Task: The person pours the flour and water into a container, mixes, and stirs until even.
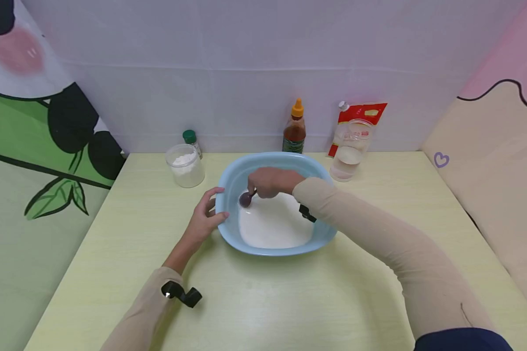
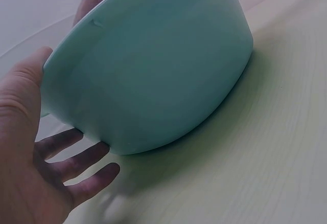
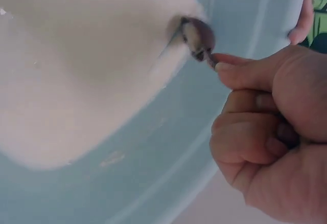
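Note:
A light-blue plastic basin (image 1: 270, 251) holds a white, milky liquid (image 1: 276, 224). At its left end, my left hand (image 1: 206, 217) holds the rim. In the left wrist view the thumb (image 2: 23, 81) lies at the rim and the spread fingers (image 2: 76, 165) reach along the outer wall. Over the basin, my right hand (image 1: 270, 183) pinches the short handle of a small dark spoon (image 1: 246, 199) between thumb and forefinger, the other fingers curled in. The spoon's round bowl (image 3: 198, 36) is at the liquid's edge by the basin's left wall.
Behind the basin's left end stand a clear jar of white powder (image 1: 186, 168) and a small green-capped bottle (image 1: 191, 139). At the back are an orange-capped sauce bottle (image 1: 293, 129), a red pouch (image 1: 369, 113) with a spout, and a clear container of liquid (image 1: 349, 156).

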Motion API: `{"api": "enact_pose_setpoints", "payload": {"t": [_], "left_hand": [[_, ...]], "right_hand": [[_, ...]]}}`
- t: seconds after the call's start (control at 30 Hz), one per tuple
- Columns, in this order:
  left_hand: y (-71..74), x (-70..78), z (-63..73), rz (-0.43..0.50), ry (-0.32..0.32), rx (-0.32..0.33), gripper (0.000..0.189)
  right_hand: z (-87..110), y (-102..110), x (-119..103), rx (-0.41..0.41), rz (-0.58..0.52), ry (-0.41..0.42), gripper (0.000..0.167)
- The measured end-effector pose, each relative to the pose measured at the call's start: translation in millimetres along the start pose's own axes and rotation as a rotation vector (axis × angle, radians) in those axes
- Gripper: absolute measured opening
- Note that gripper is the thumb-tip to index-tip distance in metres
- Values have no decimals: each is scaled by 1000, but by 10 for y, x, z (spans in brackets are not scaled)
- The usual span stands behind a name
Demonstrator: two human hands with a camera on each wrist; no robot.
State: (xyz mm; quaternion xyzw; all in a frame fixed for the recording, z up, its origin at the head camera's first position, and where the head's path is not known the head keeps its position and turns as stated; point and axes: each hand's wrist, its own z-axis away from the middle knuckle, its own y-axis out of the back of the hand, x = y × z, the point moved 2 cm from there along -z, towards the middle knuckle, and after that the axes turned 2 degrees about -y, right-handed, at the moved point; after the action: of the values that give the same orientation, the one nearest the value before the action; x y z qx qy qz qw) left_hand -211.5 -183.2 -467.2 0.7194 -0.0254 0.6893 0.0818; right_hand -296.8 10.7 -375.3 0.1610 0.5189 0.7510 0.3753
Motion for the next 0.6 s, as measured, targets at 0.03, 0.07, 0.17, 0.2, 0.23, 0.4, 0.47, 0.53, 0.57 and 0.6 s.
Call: {"api": "enact_pose_setpoints", "payload": {"t": [0.03,0.07,0.17,0.2,0.23,0.4,0.47,0.53,0.57,0.6], "left_hand": [[1,1,-1,-2,0,-2,64],[3,1,-2,-5,1,-2,64],[15,-7,-4,-12,6,5,64],[21,-9,-4,-14,6,9,64],[24,-10,-3,-15,6,12,64],[33,-14,-3,-16,-2,14,64],[29,-18,-3,-13,-1,12,64],[19,-11,2,-13,-5,9,64],[12,-7,3,-12,-5,7,64],[4,-2,4,-9,-6,5,63]], "right_hand": [[3,-11,-44,-10,7,24,35],[12,-26,-82,-26,10,44,36],[86,-85,-160,-90,-5,77,38],[120,-109,-179,-117,-16,89,38],[158,-132,-198,-148,-22,106,38],[313,-187,-245,-235,-41,148,34],[318,-182,-246,-222,-42,162,33],[287,-165,-236,-189,-40,168,33],[259,-152,-224,-164,-34,164,33],[225,-135,-209,-140,-27,156,34]]}}
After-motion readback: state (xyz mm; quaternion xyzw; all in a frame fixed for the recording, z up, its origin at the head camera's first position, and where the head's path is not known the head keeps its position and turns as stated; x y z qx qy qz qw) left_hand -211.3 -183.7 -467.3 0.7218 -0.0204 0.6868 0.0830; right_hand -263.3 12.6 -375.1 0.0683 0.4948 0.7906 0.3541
